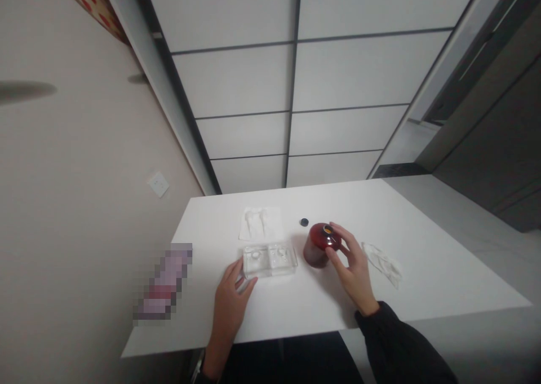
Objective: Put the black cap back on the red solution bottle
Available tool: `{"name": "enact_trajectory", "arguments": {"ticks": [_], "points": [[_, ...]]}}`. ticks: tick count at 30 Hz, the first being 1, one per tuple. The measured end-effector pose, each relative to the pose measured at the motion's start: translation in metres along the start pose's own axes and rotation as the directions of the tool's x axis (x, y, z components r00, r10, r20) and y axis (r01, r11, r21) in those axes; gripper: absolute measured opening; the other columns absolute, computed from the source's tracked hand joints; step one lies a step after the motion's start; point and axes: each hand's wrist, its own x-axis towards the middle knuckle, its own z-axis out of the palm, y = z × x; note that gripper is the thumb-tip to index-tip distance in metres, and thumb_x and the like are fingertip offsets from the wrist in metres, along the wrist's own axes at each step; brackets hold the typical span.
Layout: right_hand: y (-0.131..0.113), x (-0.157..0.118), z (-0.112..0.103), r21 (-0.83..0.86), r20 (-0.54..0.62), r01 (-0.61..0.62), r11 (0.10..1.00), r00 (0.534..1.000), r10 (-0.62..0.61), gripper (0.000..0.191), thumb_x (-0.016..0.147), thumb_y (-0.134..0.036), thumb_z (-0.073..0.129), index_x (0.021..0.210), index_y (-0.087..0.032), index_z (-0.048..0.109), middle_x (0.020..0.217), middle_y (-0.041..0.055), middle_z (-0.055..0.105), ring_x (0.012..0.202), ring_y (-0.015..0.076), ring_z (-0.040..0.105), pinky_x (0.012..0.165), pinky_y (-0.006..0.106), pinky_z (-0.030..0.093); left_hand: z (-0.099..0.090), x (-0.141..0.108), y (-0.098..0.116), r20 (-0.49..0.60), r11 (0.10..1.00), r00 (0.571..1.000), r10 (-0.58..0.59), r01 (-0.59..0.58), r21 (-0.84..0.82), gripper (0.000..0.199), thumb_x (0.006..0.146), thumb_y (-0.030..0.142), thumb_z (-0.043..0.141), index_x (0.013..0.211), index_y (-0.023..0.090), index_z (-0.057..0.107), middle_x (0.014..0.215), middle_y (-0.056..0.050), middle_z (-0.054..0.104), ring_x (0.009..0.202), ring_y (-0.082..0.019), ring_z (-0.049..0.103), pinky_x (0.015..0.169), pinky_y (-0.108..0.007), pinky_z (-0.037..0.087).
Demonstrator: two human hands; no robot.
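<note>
A dark red bottle (pixel 315 250) with an uncapped round mouth is in my right hand (pixel 350 263), whose thumb and fingers wrap round its right side near the shoulder. I cannot tell whether its base touches the table. Left of it sits a clear two-compartment box (pixel 270 268), with small clear or whitish blobs in both halves. My left hand (pixel 232 291) grips the box's left end, thumb at the front corner and fingers along the side. Behind the bottle lies a small dark cap (pixel 304 222).
Two white, spoon-like pieces (pixel 257 221) lie on a white sheet (pixel 276 220) behind the box. A crumpled white tissue or cloth (pixel 382 263) is right of my right hand. A pixelated pinkish item (pixel 167 279) rests at the left edge of the white table (pixel 443 277).
</note>
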Motion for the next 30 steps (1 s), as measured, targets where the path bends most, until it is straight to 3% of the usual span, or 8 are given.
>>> {"name": "enact_trajectory", "arguments": {"ticks": [5, 10, 13, 16, 19, 22, 27, 30], "points": [[-0.001, 0.002, 0.008, 0.015, 0.037, 0.03, 0.999, 0.999, -0.03, 0.047, 0.094, -0.049, 0.072, 0.137, -0.032, 0.062, 0.152, 0.0113, 0.059, 0.144, 0.0344, 0.053, 0.117, 0.062, 0.046, 0.0, 0.0, 0.0, 0.0, 1.0, 1.0, -0.006, 0.006, 0.013, 0.05, 0.086, 0.041, 0.075, 0.133, 0.023, 0.069, 0.134, -0.01, 0.07, 0.119, -0.031, 0.073, 0.1, -0.048, 0.065], [0.026, 0.03, -0.01, -0.098, -0.025, 0.029, 0.995, 0.999, -0.032, 0.038, 0.108, -0.048, 0.044, 0.134, -0.029, 0.062, 0.147, 0.0116, 0.063, 0.142, 0.0309, 0.055, 0.121, 0.059, 0.041, 0.0, -0.001, 0.0, -0.002, 1.0, 1.0, -0.001, 0.001, 0.021, 0.051, 0.086, 0.042, 0.074, 0.133, 0.022, 0.069, 0.133, -0.01, 0.07, 0.119, -0.031, 0.073, 0.1, -0.047, 0.066], [0.055, 0.062, -0.01, -0.144, 0.123, 0.005, 0.99, 0.992, 0.013, 0.032, 0.102, -0.047, 0.057, 0.118, -0.025, 0.073, 0.125, 0.0125, 0.076, 0.122, 0.033, 0.069, 0.108, 0.057, 0.052, 0.0, -0.001, 0.001, -0.01, 1.0, 1.0, 0.005, -0.005, 0.027, 0.049, 0.087, 0.042, 0.073, 0.132, 0.023, 0.07, 0.132, -0.009, 0.07, 0.119, -0.031, 0.073, 0.099, -0.046, 0.066], [0.078, 0.087, 0.002, -0.159, 0.299, 0.031, 0.987, 0.954, 0.018, 0.037, 0.095, -0.044, 0.065, 0.125, -0.025, 0.074, 0.129, 0.0134, 0.076, 0.108, 0.0318, 0.074, 0.094, 0.052, 0.06, 0.0, -0.001, 0.003, -0.016, 0.999, 1.0, 0.008, -0.007, 0.037, 0.048, 0.087, 0.042, 0.073, 0.131, 0.025, 0.07, 0.131, -0.008, 0.071, 0.117, -0.031, 0.074, 0.097, -0.046, 0.067], [0.089, 0.098, 0.017, -0.156, 0.416, 0.075, 0.985, 0.909, -0.003, 0.041, 0.088, -0.038, 0.072, 0.128, -0.029, 0.075, 0.132, 0.0114, 0.075, 0.115, 0.033, 0.071, 0.103, 0.053, 0.055, -0.001, -0.001, 0.003, -0.022, 0.999, 1.0, 0.0, 0.001, 0.05, 0.048, 0.086, 0.041, 0.073, 0.131, 0.025, 0.071, 0.131, -0.008, 0.072, 0.118, -0.031, 0.074, 0.096, -0.046, 0.067], [0.091, 0.101, 0.026, -0.133, 0.467, 0.084, 0.988, 0.884, -0.012, 0.026, 0.089, -0.034, 0.071, 0.112, -0.029, 0.081, 0.113, 0.0091, 0.079, 0.108, 0.031, 0.072, 0.104, 0.052, 0.054, -0.001, -0.002, 0.003, -0.023, 0.998, 1.0, -0.02, 0.022, 0.064, 0.049, 0.085, 0.042, 0.072, 0.132, 0.026, 0.071, 0.132, -0.008, 0.072, 0.119, -0.031, 0.074, 0.096, -0.046, 0.067], [0.07, 0.103, 0.017, -0.047, 0.342, 0.048, 0.998, 0.939, -0.03, 0.018, 0.087, -0.033, 0.075, 0.102, -0.022, 0.077, 0.1, 0.0072, 0.078, 0.087, 0.0245, 0.073, 0.086, 0.045, 0.062, -0.002, -0.002, 0.003, -0.023, 0.996, 0.999, -0.044, 0.046, 0.073, 0.05, 0.085, 0.042, 0.073, 0.132, 0.025, 0.071, 0.134, -0.008, 0.071, 0.12, -0.032, 0.074, 0.096, -0.047, 0.067], [0.042, 0.098, 0.003, 0.05, 0.183, 0.056, 0.997, 0.981, -0.064, 0.023, 0.097, -0.036, 0.068, 0.116, -0.024, 0.07, 0.111, 0.0076, 0.076, 0.098, 0.0234, 0.074, 0.089, 0.044, 0.063, -0.002, -0.002, 0.004, -0.026, 0.997, 0.999, -0.043, 0.045, 0.066, 0.048, 0.085, 0.043, 0.073, 0.13, 0.026, 0.073, 0.133, -0.008, 0.072, 0.118, -0.032, 0.074, 0.095, -0.046, 0.068]]}}
